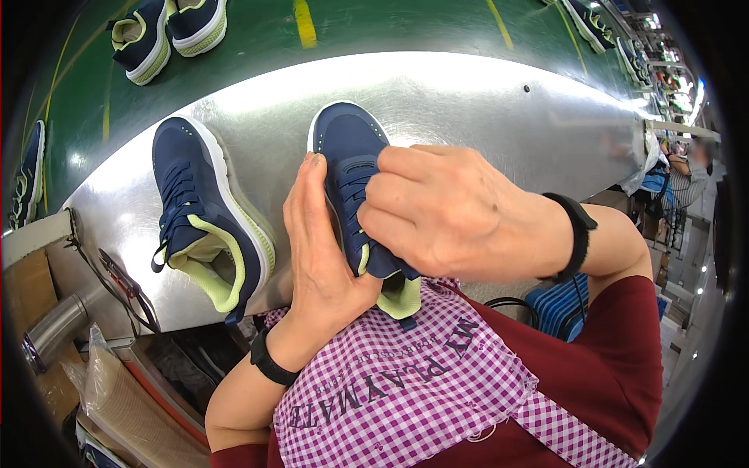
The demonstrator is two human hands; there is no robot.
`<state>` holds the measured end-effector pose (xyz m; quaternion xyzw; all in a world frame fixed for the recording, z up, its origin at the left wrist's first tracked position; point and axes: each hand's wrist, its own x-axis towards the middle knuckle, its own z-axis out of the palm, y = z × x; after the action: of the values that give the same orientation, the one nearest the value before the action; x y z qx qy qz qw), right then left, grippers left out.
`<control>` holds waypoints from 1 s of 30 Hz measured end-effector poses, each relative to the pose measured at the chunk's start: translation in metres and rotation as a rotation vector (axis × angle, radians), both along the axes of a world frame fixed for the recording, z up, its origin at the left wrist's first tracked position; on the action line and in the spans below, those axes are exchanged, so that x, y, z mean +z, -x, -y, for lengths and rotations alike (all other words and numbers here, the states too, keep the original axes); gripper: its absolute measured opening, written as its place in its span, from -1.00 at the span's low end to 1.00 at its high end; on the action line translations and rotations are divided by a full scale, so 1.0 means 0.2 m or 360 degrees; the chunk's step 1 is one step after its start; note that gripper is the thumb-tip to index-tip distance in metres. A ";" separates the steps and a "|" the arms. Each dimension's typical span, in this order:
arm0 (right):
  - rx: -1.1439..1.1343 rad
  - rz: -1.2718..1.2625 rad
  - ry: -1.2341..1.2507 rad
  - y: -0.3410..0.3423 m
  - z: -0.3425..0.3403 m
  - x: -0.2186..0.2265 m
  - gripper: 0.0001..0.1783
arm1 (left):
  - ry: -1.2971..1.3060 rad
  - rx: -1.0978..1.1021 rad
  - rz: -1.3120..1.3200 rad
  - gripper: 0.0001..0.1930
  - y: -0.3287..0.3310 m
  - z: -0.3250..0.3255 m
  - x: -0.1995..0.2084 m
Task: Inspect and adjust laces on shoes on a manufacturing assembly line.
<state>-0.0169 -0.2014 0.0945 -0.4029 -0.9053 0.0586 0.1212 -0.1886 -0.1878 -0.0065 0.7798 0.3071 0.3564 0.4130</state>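
Note:
A navy sneaker (349, 132) with a white sole and lime lining points away from me, its heel against my apron. My left hand (316, 234) braces it along the left side, fingers straight and pressed together against the sole edge. Over the lacing my right hand (437, 210) is closed in a fist, its knuckles up; whatever its fingertips grip is hidden beneath. Part of the laces (355, 175) shows beside those fingers. To the left a matching laced sneaker (183, 168) lies on the metal table, untouched, its lime collar facing me.
The shiny metal table (499, 117) borders a green conveyor belt (257, 39) carrying more navy shoes (144, 39). A metal pipe (58, 327), dark cables (129, 288) and a plastic-wrapped stack (125, 398) are at lower left. Blue plastic (554, 308) is by my right side.

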 end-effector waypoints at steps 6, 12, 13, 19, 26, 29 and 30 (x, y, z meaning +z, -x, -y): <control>-0.0196 -0.0149 -0.0624 -0.01 0.07 -0.09 -0.80 | 0.0040 0.0114 0.0106 -0.06 -0.04 0.03 -0.02; -0.0597 -0.0292 -0.0468 -0.02 0.13 -0.02 -0.69 | 0.0163 0.0094 0.0126 -0.05 -0.04 0.04 -0.02; -0.0748 -0.0471 -0.0390 -0.03 0.13 0.00 -0.65 | 0.0302 0.0080 0.0171 -0.04 -0.04 0.04 -0.01; -0.0613 -0.0509 0.0031 -0.11 0.27 -0.07 -0.46 | 0.0231 0.0092 0.0099 -0.03 -0.02 0.03 -0.03; -0.0623 -0.0802 0.0404 -0.05 0.41 -0.24 -0.30 | 0.0339 0.0029 0.0096 -0.04 -0.01 0.03 -0.03; -0.0742 -0.0952 0.0481 -0.03 0.42 -0.24 -0.23 | 0.0336 0.0034 0.0130 -0.05 0.00 0.04 -0.04; -0.0782 -0.1006 0.0486 -0.03 0.42 -0.24 -0.20 | 0.0343 0.0032 0.0145 -0.04 0.00 0.04 -0.05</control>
<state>-0.0114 -0.2858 0.0467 -0.5823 -0.6816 0.2819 0.3420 -0.1876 -0.1964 -0.0161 0.7108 0.3323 0.3604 0.5044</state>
